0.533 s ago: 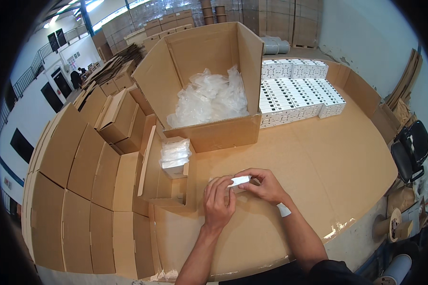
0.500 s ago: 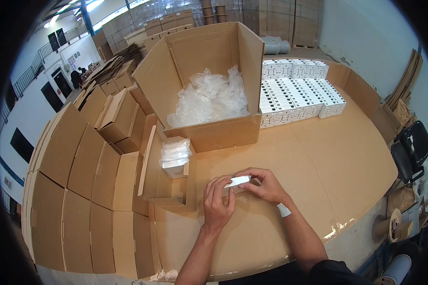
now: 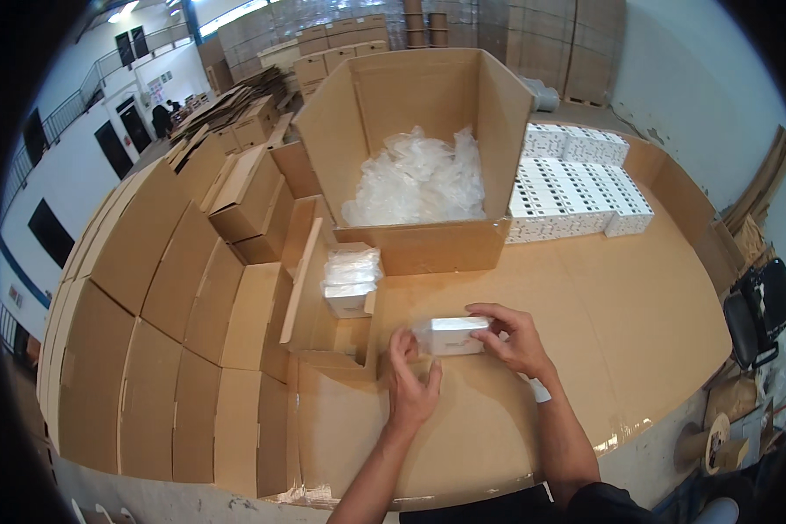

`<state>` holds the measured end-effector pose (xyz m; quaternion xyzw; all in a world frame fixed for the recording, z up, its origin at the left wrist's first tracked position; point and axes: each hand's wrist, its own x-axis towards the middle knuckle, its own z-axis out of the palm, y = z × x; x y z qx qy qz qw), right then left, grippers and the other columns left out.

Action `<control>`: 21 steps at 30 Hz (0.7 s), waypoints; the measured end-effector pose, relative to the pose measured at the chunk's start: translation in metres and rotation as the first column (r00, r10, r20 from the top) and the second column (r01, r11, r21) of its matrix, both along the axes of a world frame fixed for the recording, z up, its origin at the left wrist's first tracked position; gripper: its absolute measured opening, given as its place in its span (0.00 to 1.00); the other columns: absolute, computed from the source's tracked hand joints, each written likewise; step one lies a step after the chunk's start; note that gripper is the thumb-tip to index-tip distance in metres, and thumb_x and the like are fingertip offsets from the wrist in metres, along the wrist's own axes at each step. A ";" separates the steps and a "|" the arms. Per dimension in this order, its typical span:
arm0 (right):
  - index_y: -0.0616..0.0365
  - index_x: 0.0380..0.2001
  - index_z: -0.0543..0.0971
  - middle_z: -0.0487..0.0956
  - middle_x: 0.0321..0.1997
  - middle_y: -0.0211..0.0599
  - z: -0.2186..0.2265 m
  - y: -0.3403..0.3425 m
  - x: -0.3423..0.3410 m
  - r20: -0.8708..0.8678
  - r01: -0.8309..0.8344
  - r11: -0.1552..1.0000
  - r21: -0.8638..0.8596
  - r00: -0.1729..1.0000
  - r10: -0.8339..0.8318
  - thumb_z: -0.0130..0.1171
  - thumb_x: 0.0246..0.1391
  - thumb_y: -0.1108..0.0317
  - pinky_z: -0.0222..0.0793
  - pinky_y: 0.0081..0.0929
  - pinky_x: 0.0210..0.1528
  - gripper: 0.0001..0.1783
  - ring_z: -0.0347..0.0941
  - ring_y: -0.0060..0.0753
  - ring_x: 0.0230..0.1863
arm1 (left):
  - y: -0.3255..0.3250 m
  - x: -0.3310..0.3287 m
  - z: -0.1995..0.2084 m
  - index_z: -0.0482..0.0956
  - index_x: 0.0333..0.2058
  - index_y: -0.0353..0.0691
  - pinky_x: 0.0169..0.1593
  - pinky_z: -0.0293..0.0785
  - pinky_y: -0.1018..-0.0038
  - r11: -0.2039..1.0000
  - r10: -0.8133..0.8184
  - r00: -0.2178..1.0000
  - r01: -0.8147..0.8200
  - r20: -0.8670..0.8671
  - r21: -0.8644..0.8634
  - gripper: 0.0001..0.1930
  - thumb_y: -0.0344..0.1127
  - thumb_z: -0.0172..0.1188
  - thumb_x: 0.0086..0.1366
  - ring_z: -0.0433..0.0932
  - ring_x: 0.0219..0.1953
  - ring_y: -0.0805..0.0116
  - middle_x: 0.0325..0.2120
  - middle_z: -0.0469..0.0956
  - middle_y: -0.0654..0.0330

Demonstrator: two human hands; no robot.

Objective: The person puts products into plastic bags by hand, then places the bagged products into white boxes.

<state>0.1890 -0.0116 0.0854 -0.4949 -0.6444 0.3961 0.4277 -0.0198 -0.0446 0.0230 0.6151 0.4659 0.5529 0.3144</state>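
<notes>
A small white box (image 3: pixel 456 337) in clear plastic wrap is held just above the cardboard-covered table, its long side facing me. My right hand (image 3: pixel 522 345) grips its right end between thumb and fingers. Beside the left end, where loose wrap sticks out, is my left hand (image 3: pixel 413 393); its thumb and fingers are apart, and the fingertips are close to the wrap. I cannot tell whether they touch it. To the left of my hands stands an open brown carton (image 3: pixel 304 293), with several plastic-wrapped white boxes (image 3: pixel 352 281) lined up at its far end.
Behind my hands a large open carton (image 3: pixel 441 251) holds a heap of clear plastic bags (image 3: pixel 424 179). Rows of white boxes (image 3: pixel 576 192) are stacked at the back right. Closed brown cartons (image 3: pixel 153 384) form a wall on the left. A black chair (image 3: pixel 757 306) stands beyond the table's right edge.
Both hands were around the box; now my left fingers have spread away from it while the right keeps hold. The box has turned to show its long side. The whole view has shifted.
</notes>
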 end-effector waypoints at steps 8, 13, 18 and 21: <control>0.69 0.60 0.71 0.81 0.49 0.40 0.006 0.035 -0.050 -0.482 -0.046 0.998 -0.043 0.876 0.019 0.56 0.64 0.81 0.81 0.25 0.45 0.21 0.81 0.29 0.44 | -0.107 -0.047 0.021 0.66 0.60 0.34 0.65 0.65 0.55 0.994 -0.055 0.918 0.012 -0.393 -0.113 0.30 0.32 0.65 0.60 0.69 0.61 0.44 0.56 0.73 0.46; 0.66 0.59 0.67 0.76 0.56 0.42 0.001 0.066 -0.102 -0.454 -0.123 0.975 0.184 0.869 0.196 0.50 0.68 0.78 0.77 0.32 0.55 0.18 0.77 0.34 0.55 | -0.122 -0.054 0.024 0.73 0.53 0.37 0.62 0.68 0.58 0.990 0.009 0.937 -0.057 -0.349 -0.128 0.22 0.31 0.65 0.59 0.72 0.58 0.48 0.51 0.77 0.51; 0.65 0.56 0.67 0.76 0.51 0.52 -0.001 0.068 -0.130 -0.046 -0.229 0.916 0.329 0.965 0.258 0.52 0.69 0.73 0.72 0.37 0.52 0.15 0.78 0.45 0.48 | -0.121 -0.057 0.020 0.74 0.52 0.37 0.61 0.69 0.59 0.993 0.031 0.950 -0.065 -0.312 -0.101 0.21 0.31 0.65 0.59 0.74 0.57 0.49 0.50 0.78 0.51; 0.64 0.57 0.66 0.76 0.53 0.47 -0.007 0.079 -0.128 0.072 -0.260 0.884 0.389 0.965 0.253 0.48 0.70 0.75 0.71 0.34 0.57 0.15 0.76 0.39 0.53 | -0.120 -0.056 0.022 0.74 0.53 0.37 0.62 0.69 0.59 0.992 0.003 0.952 -0.041 -0.305 -0.116 0.21 0.34 0.65 0.61 0.74 0.57 0.49 0.50 0.78 0.51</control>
